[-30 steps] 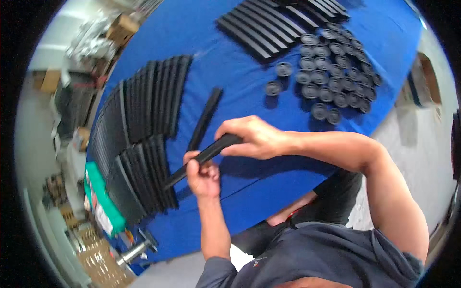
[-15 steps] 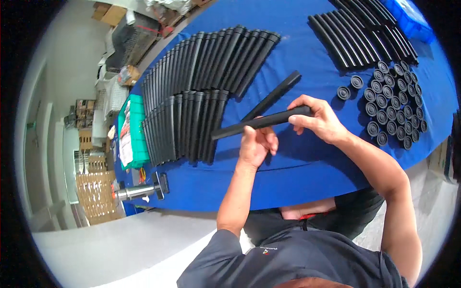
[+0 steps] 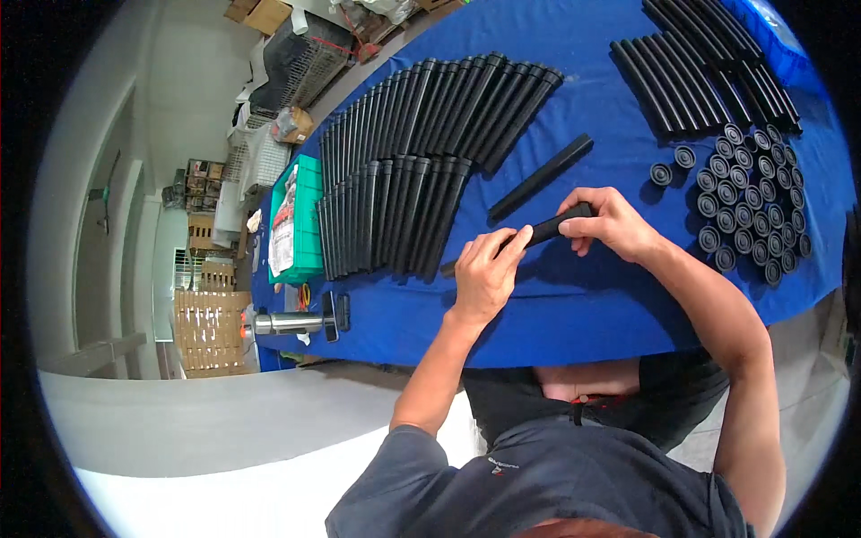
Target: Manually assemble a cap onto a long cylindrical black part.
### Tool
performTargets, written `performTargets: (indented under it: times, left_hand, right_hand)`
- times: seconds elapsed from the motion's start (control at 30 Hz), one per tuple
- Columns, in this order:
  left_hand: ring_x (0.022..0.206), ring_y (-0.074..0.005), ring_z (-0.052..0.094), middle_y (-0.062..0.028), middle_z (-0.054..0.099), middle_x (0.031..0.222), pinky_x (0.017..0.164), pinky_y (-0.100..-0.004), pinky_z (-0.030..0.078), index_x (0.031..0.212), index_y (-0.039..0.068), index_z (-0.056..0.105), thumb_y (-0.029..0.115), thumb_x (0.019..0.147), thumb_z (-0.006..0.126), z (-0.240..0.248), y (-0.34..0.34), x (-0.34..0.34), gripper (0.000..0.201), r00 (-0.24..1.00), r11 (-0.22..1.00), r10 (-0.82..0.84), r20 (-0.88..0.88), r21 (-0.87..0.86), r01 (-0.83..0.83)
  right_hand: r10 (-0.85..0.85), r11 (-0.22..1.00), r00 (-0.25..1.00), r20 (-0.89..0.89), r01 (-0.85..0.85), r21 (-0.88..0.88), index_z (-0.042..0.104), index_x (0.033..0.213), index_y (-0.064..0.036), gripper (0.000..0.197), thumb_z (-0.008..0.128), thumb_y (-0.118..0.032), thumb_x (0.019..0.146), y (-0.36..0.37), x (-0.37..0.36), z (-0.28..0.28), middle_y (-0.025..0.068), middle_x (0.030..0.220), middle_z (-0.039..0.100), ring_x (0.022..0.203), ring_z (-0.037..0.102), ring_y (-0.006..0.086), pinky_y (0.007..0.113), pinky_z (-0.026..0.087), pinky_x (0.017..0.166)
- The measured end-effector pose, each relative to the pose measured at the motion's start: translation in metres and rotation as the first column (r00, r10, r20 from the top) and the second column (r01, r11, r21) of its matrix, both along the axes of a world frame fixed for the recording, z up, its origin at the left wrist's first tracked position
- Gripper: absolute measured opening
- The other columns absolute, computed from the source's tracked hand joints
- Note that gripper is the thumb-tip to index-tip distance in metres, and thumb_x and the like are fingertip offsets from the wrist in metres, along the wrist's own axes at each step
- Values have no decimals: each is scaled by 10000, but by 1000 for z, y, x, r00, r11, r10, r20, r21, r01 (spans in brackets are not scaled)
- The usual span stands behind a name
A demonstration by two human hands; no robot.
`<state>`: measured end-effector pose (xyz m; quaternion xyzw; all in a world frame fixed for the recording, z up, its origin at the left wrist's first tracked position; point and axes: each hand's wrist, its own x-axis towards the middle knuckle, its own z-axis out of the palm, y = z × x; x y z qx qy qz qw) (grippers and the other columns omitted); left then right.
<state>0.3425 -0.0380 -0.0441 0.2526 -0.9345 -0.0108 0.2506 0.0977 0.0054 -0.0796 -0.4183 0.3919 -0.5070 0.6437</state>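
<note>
A black tube [image 3: 545,231] is held in front of me, above the near part of the table, in both hands. My left hand [image 3: 485,276] is closed over its middle, hiding part of it. My right hand [image 3: 613,224] has thumb and fingers closed around the far right end, where a wider black rim shows. Just beyond them, another black tube [image 3: 541,177] lies slantwise on the blue cloth. Two round black caps [image 3: 661,174] sit to the right of it, beside a larger cluster of similar caps [image 3: 752,215].
Two rows of black tubes with wider ends [image 3: 395,202] fan out at the left. More black tubes [image 3: 668,85] lie at the far right near a blue bin [image 3: 773,40]. A teal crate [image 3: 309,224] and a metal cylindrical tool [image 3: 291,324] are at the left edge.
My left hand has turned from open beneath the tube to closed over its middle. My right hand still grips the right end. The whole view has shifted slightly.
</note>
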Motion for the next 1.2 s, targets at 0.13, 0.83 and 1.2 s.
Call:
performTargets:
  times: [0.13, 0.83, 1.2]
  left_hand:
    - [820, -271, 644, -91, 676, 1007, 727, -386, 517, 1222, 110, 683, 4, 772, 748, 0, 6, 5, 467, 1000, 1000, 8, 5, 19, -8]
    - [1027, -333, 584, -138, 642, 1057, 920, -431, 472, 1236, 34, 663, 135, 858, 704, -39, -52, 63, 394, 834, 845, 529, 158, -14, -534]
    - [970, -320, 576, -125, 573, 991, 853, -421, 495, 1236, 26, 660, 98, 847, 711, -38, -71, 53, 398, 835, 865, 501, 226, -109, -490]
  right_hand:
    - [27, 1000, 1000, 8, -27, -10, 646, 997, 43, 228, 720, -136, 877, 0, 2, 0, 62, 780, 652, 631, 653, 134, 258, 556, 573]
    - [122, 992, 980, -158, -125, -11, 328, 1455, 82, 758, 717, -266, 906, 3, 7, -1, 114, 890, 627, 720, 625, 158, 303, 562, 570]
    - [141, 989, 972, -189, -145, -8, 429, 1384, 107, 659, 715, -238, 900, 2, 7, -4, 146, 883, 648, 703, 653, 175, 306, 576, 590]
